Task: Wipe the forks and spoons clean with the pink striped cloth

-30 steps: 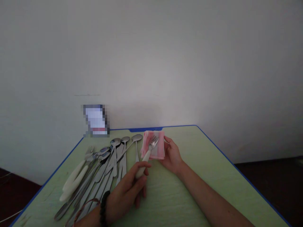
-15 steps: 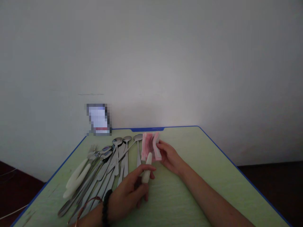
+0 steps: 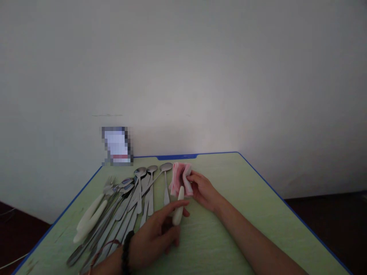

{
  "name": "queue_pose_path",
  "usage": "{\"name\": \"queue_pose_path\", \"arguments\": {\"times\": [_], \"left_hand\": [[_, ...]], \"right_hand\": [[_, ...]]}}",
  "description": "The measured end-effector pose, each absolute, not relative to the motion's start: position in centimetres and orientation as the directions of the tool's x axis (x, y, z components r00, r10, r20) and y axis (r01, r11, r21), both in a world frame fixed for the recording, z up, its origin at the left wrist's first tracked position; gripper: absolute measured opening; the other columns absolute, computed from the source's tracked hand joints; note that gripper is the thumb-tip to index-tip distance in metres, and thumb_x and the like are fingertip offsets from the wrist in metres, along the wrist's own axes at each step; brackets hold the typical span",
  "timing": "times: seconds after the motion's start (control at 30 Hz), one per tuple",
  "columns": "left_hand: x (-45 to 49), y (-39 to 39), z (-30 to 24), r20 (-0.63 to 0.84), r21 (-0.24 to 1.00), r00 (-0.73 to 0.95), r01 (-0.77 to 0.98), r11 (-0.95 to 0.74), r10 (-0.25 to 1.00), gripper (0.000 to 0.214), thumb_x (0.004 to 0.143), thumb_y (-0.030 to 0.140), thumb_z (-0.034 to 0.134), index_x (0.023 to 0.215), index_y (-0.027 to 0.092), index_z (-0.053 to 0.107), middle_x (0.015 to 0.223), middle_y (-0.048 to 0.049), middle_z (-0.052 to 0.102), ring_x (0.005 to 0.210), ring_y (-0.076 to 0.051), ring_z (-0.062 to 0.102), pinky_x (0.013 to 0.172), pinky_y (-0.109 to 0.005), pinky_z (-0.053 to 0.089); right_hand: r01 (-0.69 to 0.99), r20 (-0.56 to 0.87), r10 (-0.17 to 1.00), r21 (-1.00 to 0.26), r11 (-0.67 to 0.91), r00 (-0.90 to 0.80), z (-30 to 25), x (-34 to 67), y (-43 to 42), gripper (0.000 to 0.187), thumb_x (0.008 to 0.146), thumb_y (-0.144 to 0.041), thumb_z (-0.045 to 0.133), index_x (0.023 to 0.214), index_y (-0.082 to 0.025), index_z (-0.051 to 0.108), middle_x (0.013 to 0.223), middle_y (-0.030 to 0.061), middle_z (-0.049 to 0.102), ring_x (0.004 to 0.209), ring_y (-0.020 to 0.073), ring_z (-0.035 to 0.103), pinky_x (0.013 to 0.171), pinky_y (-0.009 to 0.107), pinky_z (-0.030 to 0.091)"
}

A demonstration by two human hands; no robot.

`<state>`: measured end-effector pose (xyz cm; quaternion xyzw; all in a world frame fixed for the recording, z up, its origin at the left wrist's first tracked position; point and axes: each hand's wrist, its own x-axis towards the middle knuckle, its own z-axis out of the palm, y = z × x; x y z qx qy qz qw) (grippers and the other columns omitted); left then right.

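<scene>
Both our hands are partly closed: the left hand [image 3: 157, 231], fingers loosely curled, grips a smooth, tapering ivory utensil [image 3: 179, 210], while the right hand [image 3: 203, 189] pinches the edge of a soft pink-and-white cloth [image 3: 177, 175] between thumb and fingers. Round black beads make up the bracelet [image 3: 125, 250] on our left wrist. To the left, shiny metal cutlery [image 3: 129, 202] lies heaped and overlapping, long flat handles pointing toward us and oval spoon bowls away; beside it rest two plump, rounded white handles [image 3: 90, 225]. Ahead of our left hand, the utensil's far end meets the cloth's stacked, wavy pleats; we cannot see its head. Beneath everything spreads the pale green, faintly streaked worktop [image 3: 243, 191], edged in blue. At its far left corner leans a pixelated, flat rectangular device [image 3: 116, 143], before a matte, scuffed grey wall [image 3: 215, 76].
</scene>
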<state>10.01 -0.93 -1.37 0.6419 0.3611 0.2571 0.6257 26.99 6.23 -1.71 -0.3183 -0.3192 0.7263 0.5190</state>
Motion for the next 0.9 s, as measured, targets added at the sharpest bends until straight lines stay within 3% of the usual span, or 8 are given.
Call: {"name": "queue_pose_path", "arguments": {"times": [0.17, 0.37, 0.53, 0.9], "left_hand": [[10.0, -0.8, -1.8, -0.067, 0.997, 0.597, 0.072, 0.03, 0.799, 0.056, 0.087, 0.03, 0.048, 0.135, 0.036, 0.021, 0.114, -0.008, 0.051, 0.061, -0.007, 0.056, 0.044, -0.016, 0.043], [10.4, -0.6, -2.3, -0.028, 0.999, 0.509, 0.03, 0.015, 0.86, 0.052, 0.089, 0.039, 0.041, 0.135, 0.035, 0.017, 0.105, -0.0073, 0.053, 0.059, -0.01, 0.059, 0.036, -0.015, 0.044], [10.7, -0.4, -2.5, -0.086, 0.993, 0.481, 0.114, 0.035, 0.872, 0.035, 0.088, 0.044, 0.04, 0.113, 0.019, 0.045, 0.088, -0.0051, 0.058, 0.054, -0.009, 0.057, 0.034, -0.014, 0.042], [10.7, -0.5, -1.9, -0.163, 0.986, 0.475, 0.107, 0.127, 0.865, 0.048, 0.084, 0.055, 0.04, 0.111, 0.014, 0.043, 0.07, 0.0001, 0.056, 0.048, -0.009, 0.054, 0.035, -0.016, 0.04]], "right_hand": [[-0.57, -0.13, 0.957, -0.78, -0.259, -0.258, -2.0, 27.0, 6.5, 0.013, 0.065, -0.018, 0.059, 0.077, -0.017, 0.061, 0.067, -0.0022, 0.061, 0.06, 0.0107, 0.05, 0.06, 0.023, 0.039], [-0.616, -0.131, 0.969, -0.752, -0.235, -0.21, -2.3, 27.0, 7.0, 0.013, 0.067, -0.019, 0.06, 0.079, -0.016, 0.061, 0.067, -0.002, 0.06, 0.061, 0.0104, 0.05, 0.06, 0.023, 0.039], [-0.619, -0.119, 0.973, -0.755, -0.218, -0.198, -2.3, 27.1, 6.9, 0.013, 0.066, -0.018, 0.063, 0.079, -0.017, 0.061, 0.066, -0.0024, 0.059, 0.059, 0.0094, 0.049, 0.059, 0.022, 0.04], [-0.521, -0.018, 0.98, -0.845, -0.121, -0.199, -2.2, 26.6, 6.4, 0.027, 0.06, -0.026, 0.074, 0.083, -0.019, 0.062, 0.071, -0.0021, 0.062, 0.063, 0.0102, 0.052, 0.061, 0.023, 0.041]]}}
